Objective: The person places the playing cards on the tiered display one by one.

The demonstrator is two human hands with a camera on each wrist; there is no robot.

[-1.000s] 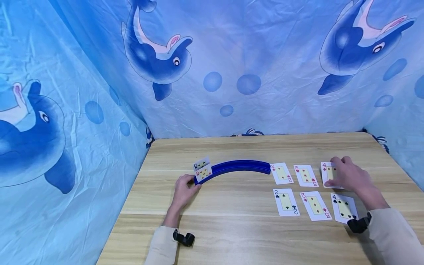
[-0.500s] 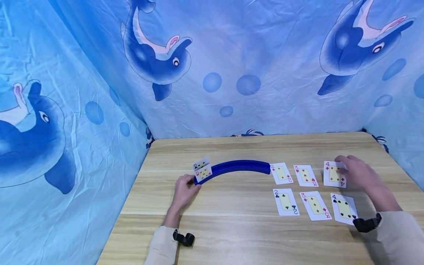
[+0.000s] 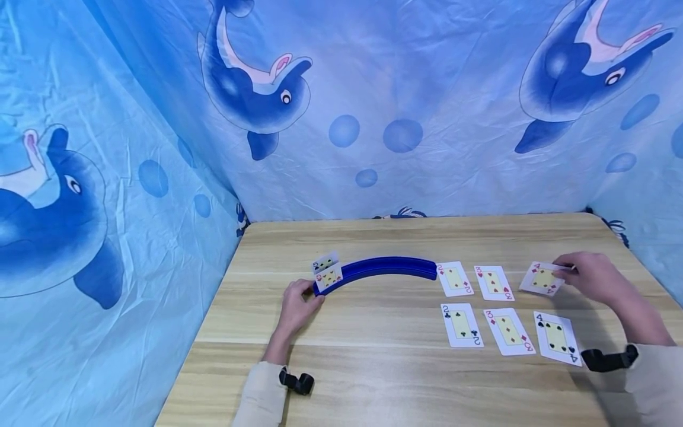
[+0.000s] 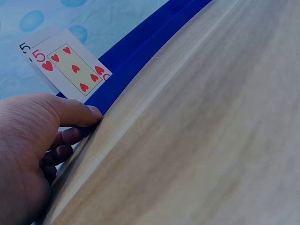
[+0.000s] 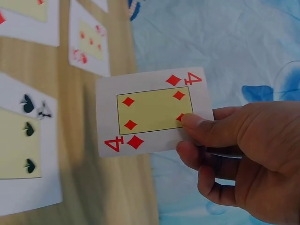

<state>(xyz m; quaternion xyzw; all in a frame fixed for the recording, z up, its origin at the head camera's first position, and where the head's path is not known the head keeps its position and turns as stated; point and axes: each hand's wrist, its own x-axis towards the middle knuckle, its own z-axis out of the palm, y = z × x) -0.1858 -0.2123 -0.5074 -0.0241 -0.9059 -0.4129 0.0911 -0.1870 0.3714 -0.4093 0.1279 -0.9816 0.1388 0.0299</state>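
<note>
Pinching four of diamonds (image 5: 152,111): right hand (image 5: 258,150), fingers (image 5: 219,191) curled

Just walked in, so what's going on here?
A person's right hand pinches a four of diamonds by one end. Their left hand grips one end of a curved blue rack, where a five of hearts stands in front of a black five. Five more cards lie face up on the table.

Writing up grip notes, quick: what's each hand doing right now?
Left hand: closed, gripping the near end of the blue card rack.
Right hand: closed, pinching the four of diamonds.
</note>
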